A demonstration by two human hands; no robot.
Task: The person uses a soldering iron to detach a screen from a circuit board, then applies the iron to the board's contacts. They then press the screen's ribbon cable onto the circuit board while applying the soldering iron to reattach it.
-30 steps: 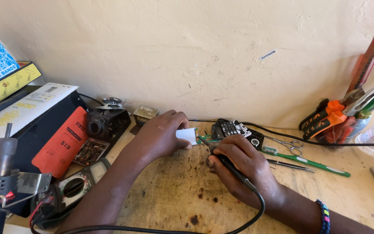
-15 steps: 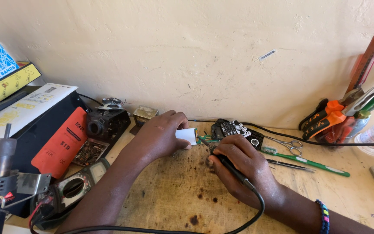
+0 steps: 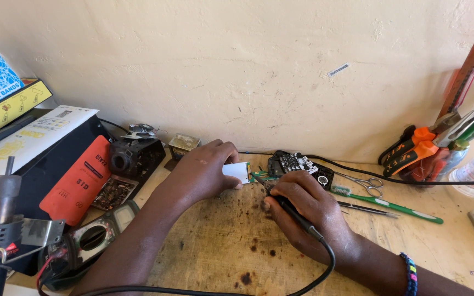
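the small green circuit board with a white screen [image 3: 245, 174] lies on the scarred wooden table [image 3: 215, 246], left hand [image 3: 201, 174] fingers pinching it flat. right hand [image 3: 303, 211] fingers wrap the black corded soldering iron [image 3: 286, 208]; a steady, light tip seems best.

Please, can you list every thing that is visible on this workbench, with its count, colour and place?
circuit board: one, green, centre, under the iron tip
white part: one, white, at the left fingertips
soldering iron: one, black, corded, centre
keypad part: one, black, by the wall
toothbrush: one, green, right
scissors: one, silver, right
tweezers: one, dark, right
pliers: several, orange-handled, far right
multimeter: one, dark, lower left
left hand: holds the white part
right hand: grips the soldering iron
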